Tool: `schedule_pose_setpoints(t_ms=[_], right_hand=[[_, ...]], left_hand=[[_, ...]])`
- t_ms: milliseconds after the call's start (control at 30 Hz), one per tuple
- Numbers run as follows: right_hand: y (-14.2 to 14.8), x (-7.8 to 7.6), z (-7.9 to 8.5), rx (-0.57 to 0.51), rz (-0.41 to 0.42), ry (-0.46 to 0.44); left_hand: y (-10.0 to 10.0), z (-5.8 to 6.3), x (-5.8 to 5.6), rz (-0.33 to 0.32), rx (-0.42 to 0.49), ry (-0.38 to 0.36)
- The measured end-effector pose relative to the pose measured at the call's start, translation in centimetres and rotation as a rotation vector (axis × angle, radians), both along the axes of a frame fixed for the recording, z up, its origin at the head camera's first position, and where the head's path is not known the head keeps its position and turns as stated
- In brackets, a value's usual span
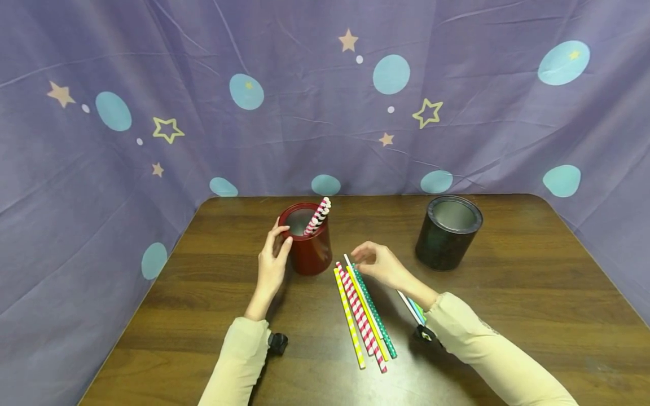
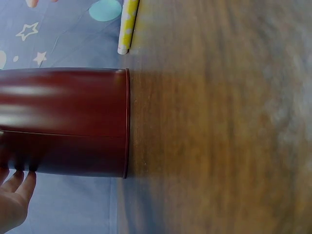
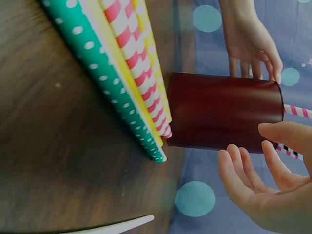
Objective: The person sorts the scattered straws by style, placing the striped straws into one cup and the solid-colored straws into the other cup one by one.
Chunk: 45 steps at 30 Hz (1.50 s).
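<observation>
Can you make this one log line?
left hand: touches red can; right hand: empty, near loose straws; red can: striped straws inside; dark can: upright

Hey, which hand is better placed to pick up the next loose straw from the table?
Likely the right hand: it hovers by the far ends of the loose straws and holds nothing. The left hand is farther off, touching the red can.

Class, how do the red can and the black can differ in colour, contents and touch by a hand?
Colour: the red can is deep red, while the black can is nearly black. Contents: striped straws stick out of the red can; none show in the black can. Touch: the left hand touches the red can, but no hand touches the black can. Both are open-topped cylinders standing upright on the wooden table.
</observation>
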State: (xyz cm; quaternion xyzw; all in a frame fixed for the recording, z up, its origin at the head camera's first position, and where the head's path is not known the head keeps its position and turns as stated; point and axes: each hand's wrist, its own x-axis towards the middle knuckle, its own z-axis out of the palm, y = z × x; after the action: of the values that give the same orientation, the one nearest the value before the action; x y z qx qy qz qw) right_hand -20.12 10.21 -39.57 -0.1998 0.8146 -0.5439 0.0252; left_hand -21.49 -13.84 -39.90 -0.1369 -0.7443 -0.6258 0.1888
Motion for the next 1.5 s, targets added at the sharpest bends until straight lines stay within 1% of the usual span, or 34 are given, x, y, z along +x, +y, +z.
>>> schedule_pose_setpoints(t_ms=[33, 267, 367, 567, 700, 867, 1067, 1300, 1500], right_hand=[[0.2, -0.2, -0.5, 0.010, 0.009, 0.000], [0.9, -0.3, -1.4, 0.088, 0.083, -0.017], [1.1, -0.2, -1.7, 0.120, 0.103, -0.024], [1.5, -0.3, -2.4, 0.155, 0.156, -0.039], [1.8, -0.4, -3.0, 0.185, 0.177, -0.030], [2.0, -0.5, -3.6, 0.198, 0.195, -0.045], [2.3, -0.5, -4.1, 0.207, 0.209, -0.089], [2.4, -0.5, -4.4, 0.221, 0.216, -0.095], [2.3, -0.4, -4.7, 0.204, 0.230, -0.146]], left_hand=[[0.0, 0.0, 0.0, 0.000, 0.001, -0.001], [0.0, 0.0, 0.0, -0.001, 0.000, 0.013], [0.0, 0.0, 0.0, -0.003, 0.003, 0.019], [0.1, 0.0, 0.0, -0.001, 0.001, 0.026], [0.1, 0.1, 0.0, -0.002, -0.003, 0.032], [0.1, 0.1, 0.0, 0.000, -0.007, 0.030], [0.1, 0.2, 0.1, 0.002, -0.016, 0.022], [0.1, 0.0, 0.0, -0.001, -0.012, 0.032], [0.0, 0.0, 0.0, -0.001, -0.005, 0.027]])
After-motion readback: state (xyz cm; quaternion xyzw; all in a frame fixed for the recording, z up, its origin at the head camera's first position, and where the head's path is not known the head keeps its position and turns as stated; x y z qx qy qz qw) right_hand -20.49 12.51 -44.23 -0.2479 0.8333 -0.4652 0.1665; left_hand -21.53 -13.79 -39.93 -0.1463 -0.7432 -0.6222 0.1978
